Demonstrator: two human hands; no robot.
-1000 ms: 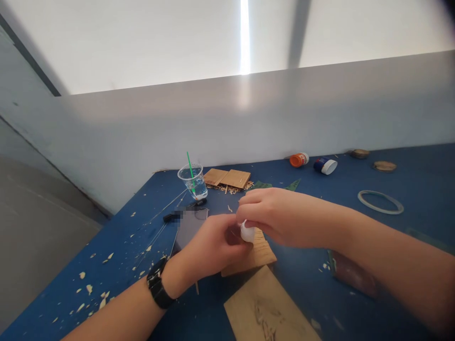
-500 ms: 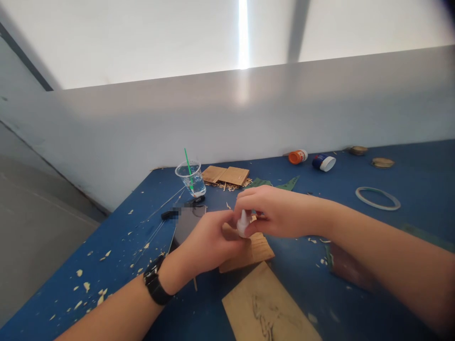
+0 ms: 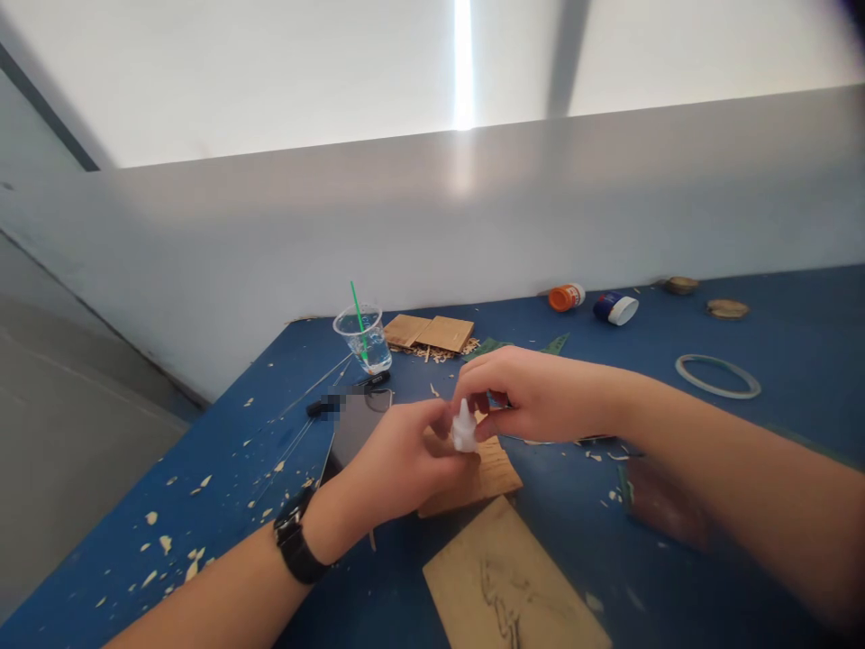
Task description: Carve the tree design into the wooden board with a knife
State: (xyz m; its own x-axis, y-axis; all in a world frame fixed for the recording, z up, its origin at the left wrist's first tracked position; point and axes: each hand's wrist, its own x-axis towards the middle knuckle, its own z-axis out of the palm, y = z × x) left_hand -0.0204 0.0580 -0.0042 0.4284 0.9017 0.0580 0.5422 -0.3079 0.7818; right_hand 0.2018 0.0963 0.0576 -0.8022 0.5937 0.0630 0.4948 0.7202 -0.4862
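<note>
A small white bottle (image 3: 464, 431) with a pointed nozzle stands upright between my hands. My left hand (image 3: 405, 460), with a black watch on its wrist, has its fingers wrapped round the bottle's lower part. Beside the nozzle, my right hand (image 3: 510, 397) has its fingers curled, and its fingertips are close to the bottle's right side; whether they touch it or pinch something small is unclear. Under the hands lies a light wooden block (image 3: 496, 473), partly covered by my left hand. Nearer to me is a flat board (image 3: 506, 577) with dark line marks.
A plastic cup (image 3: 365, 338) with a green straw stands at the back left, beside wooden pieces (image 3: 446, 334). Black markers and a dark flat object lie below it. An orange-white container (image 3: 566, 297), a blue-white one (image 3: 615, 309) and a tape ring (image 3: 717, 376) are at right.
My right hand has shifted slightly up and right, and its fingers have drawn back from the nozzle, so more of the white bottle shows. My left hand has hardly moved.
</note>
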